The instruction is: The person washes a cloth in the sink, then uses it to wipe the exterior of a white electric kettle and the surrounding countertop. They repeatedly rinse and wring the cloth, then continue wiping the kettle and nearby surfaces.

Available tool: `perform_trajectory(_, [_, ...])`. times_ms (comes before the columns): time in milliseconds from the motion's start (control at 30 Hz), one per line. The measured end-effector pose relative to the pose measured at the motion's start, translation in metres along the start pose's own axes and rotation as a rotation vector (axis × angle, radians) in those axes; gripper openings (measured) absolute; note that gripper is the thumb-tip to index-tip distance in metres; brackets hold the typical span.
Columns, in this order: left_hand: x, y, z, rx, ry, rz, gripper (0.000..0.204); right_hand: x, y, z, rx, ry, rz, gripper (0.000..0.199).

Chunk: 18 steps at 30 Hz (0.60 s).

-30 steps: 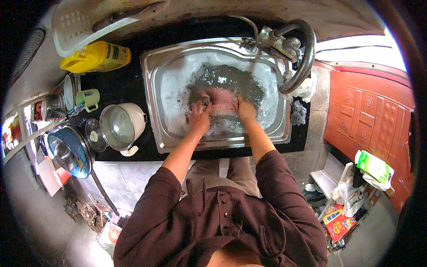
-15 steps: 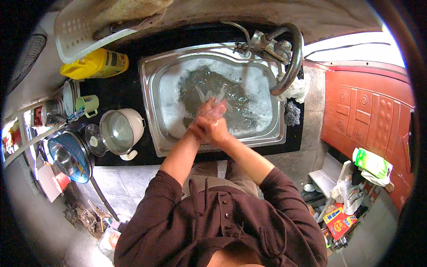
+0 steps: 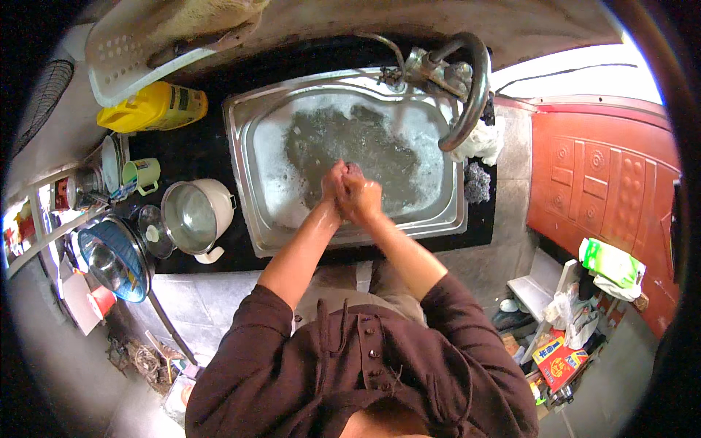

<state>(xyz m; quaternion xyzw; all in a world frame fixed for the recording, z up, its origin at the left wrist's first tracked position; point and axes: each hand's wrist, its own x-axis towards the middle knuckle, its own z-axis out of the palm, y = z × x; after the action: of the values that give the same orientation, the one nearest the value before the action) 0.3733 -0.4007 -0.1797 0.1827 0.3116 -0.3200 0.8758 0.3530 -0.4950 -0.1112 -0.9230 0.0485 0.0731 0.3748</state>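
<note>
My left hand (image 3: 333, 182) and my right hand (image 3: 362, 198) are pressed together over the near middle of a steel sink (image 3: 239, 171). Their fingers are curled against each other, wet and closed. A small dark patch shows between the fingertips, too little of it to name. Below them, grey soapy water (image 3: 310, 135) fills the basin, with white foam (image 3: 274, 171) round its sides. The curved metal tap (image 3: 478, 91) arches over the sink's far right corner, away from both hands.
Left of the sink stand a cream pot (image 3: 191, 215), a glass lid (image 3: 155, 232), a pale green mug (image 3: 142, 176) and a yellow jug (image 3: 153, 106). A scouring pad (image 3: 477, 182) and white cloth (image 3: 483, 142) lie at the right. A red door (image 3: 599, 179) stands beyond.
My hands have drawn closer together and turned slightly. The clear, splash-like streaks beyond my fingertips are gone, and more of the water's surface shows. The whole view has shifted a little.
</note>
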Motion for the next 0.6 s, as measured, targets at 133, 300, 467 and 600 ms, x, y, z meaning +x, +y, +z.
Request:
perform_trajectory(133, [-0.042, 0.001, 0.063, 0.305, 0.41, 0.159, 0.035, 0.037, 0.076, -0.012, 0.011, 0.133, 0.361, 0.039])
perform_trajectory(300, [-0.028, 0.002, -0.036, 1.866, 0.367, 0.96, 0.065, 0.02, 0.117, 0.011, -0.079, 0.18, 0.153, 0.041])
perform_trajectory(467, [-0.026, 0.01, -0.068, 2.483, 0.361, 0.076, 0.054, 0.024, 0.125, 0.009, -0.393, -0.473, 0.333, 0.032])
perform_trajectory(600, [-0.026, 0.01, 0.01, 0.752, 0.485, -0.269, 0.05, 0.005, 0.039, -0.011, -0.23, -0.542, 0.0, 0.027])
